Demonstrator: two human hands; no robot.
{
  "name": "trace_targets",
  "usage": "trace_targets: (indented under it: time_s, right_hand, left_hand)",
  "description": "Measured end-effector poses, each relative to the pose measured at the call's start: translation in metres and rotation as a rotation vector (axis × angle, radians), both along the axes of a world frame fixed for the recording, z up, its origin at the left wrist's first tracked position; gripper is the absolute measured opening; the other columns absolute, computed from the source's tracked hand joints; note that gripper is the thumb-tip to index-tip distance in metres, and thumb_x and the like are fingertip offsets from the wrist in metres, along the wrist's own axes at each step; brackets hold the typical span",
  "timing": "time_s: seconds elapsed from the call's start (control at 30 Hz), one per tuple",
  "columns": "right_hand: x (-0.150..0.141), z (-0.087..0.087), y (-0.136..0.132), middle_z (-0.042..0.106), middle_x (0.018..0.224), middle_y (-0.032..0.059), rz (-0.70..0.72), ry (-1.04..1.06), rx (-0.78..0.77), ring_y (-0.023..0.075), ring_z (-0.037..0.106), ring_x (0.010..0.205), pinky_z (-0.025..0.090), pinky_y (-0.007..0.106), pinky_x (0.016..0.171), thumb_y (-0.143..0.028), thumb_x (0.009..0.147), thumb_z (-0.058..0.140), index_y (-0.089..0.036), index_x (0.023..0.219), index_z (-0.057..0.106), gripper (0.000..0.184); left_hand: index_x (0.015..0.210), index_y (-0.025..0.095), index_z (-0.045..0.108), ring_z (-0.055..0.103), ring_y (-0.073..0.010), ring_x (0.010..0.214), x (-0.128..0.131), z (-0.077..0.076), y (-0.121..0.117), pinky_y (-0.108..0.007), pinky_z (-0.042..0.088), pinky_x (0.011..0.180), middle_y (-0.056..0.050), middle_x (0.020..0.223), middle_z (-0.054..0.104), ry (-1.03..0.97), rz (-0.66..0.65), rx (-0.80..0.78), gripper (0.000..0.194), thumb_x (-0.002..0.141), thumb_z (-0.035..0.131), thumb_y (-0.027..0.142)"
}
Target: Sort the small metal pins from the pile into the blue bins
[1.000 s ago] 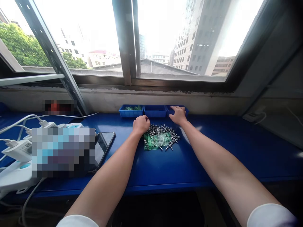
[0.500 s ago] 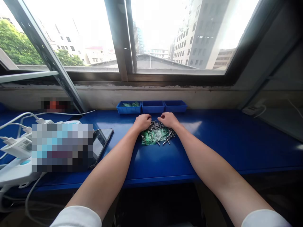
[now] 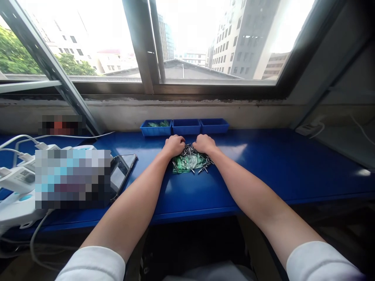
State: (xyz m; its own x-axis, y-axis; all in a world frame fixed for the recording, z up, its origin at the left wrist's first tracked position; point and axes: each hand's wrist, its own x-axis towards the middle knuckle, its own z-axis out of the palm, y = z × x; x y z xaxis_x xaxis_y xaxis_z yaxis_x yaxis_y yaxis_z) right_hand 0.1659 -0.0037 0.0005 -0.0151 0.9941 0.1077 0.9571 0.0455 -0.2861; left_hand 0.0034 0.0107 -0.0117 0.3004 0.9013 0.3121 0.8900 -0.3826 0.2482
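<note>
Here are both hands at the pile, left hand (image 3: 174, 145) on one flank, right hand (image 3: 205, 144) on the other, knuckles up, a narrow gap between them. And in that gap, right under the fingertips, lie the metal pins (image 3: 190, 150), a loose, criss-crossed heap! Some spill nearer the wearer than the grip, over a crinkled green bag (image 3: 189, 163), and a few stray past its near edge onto the blue table (image 3: 249, 171).

The grip itself? Fingers curled on both sides, thumbs tucked inward; whether either hand has a pin pinched, I cannot tell, because the backs of the hands cover the tips. The two hands stand apart, neither touching the other.

The step in hand, by my reading, is picking through the loose pins with both hands together. What the next move calls for is a light, precise pinch: those pins lie across one another, so a hasty pull could drag neighbours along or roll one off the bag.

Just beyond the grip, three blue bins line up: the left bin (image 3: 156, 132) with green packets (image 3: 158, 124) inside, the middle bin (image 3: 186, 130), and the right bin (image 3: 214, 129) beyond the right knuckles. Well left of the grip, a phone (image 3: 120, 178) lies flat.
</note>
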Motion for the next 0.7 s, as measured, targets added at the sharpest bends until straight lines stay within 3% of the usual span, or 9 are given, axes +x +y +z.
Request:
trace_targets:
  time_s: [0.23, 0.37, 0.43, 0.53, 0.7]
  right_hand:
    - [0.0, -0.001, 0.0, 0.066, 0.091, 0.0165, 0.049, 0.107, 0.077, 0.0274, 0.062, 0.084, 0.045, 0.033, 0.07, -0.036, 0.082, 0.047, -0.014, 0.082, 0.065, 0.029]
    - [0.001, -0.002, 0.0, 0.067, 0.087, 0.0104, 0.222, 0.292, 0.317, 0.0207, 0.061, 0.082, 0.044, 0.029, 0.071, -0.034, 0.086, 0.043, -0.015, 0.086, 0.06, 0.025]
    - [0.001, -0.002, -0.001, 0.066, 0.08, 0.0062, 0.324, 0.381, 0.363, 0.0169, 0.06, 0.075, 0.043, 0.026, 0.069, -0.031, 0.086, 0.046, -0.016, 0.085, 0.059, 0.02]
    - [0.003, -0.003, -0.001, 0.065, 0.071, 0.0023, 0.398, 0.499, 0.33, 0.0136, 0.059, 0.065, 0.044, 0.024, 0.065, -0.027, 0.084, 0.049, -0.016, 0.081, 0.058, 0.015]
    - [0.006, -0.006, -0.001, 0.068, 0.075, 0.0029, 0.459, 0.632, 0.232, 0.0136, 0.062, 0.068, 0.047, 0.024, 0.067, -0.023, 0.081, 0.052, -0.015, 0.088, 0.059, 0.013]
  left_hand:
    - [0.096, 0.019, 0.069, 0.057, -0.0248, 0.099, 0.001, 0.002, -0.003, -0.035, 0.043, 0.09, -0.008, 0.103, 0.064, -0.07, -0.016, 0.045, 0.031, 0.077, 0.045, 0.026]
    - [0.106, 0.017, 0.064, 0.058, -0.0221, 0.097, 0.004, 0.007, -0.009, -0.033, 0.043, 0.09, -0.008, 0.1, 0.065, -0.193, -0.09, 0.12, 0.034, 0.079, 0.046, 0.026]
    - [0.112, 0.015, 0.06, 0.058, -0.0211, 0.096, 0.006, 0.01, -0.011, -0.032, 0.044, 0.09, -0.007, 0.099, 0.066, -0.273, -0.147, 0.149, 0.037, 0.079, 0.047, 0.026]
    - [0.109, 0.014, 0.062, 0.059, -0.0193, 0.094, 0.008, 0.012, -0.014, -0.03, 0.044, 0.089, -0.007, 0.099, 0.066, -0.373, -0.21, 0.144, 0.033, 0.081, 0.047, 0.025]
    - [0.107, 0.016, 0.065, 0.059, -0.0178, 0.098, 0.009, 0.012, -0.016, -0.026, 0.044, 0.091, -0.005, 0.105, 0.065, -0.419, -0.285, 0.096, 0.034, 0.083, 0.042, 0.024]
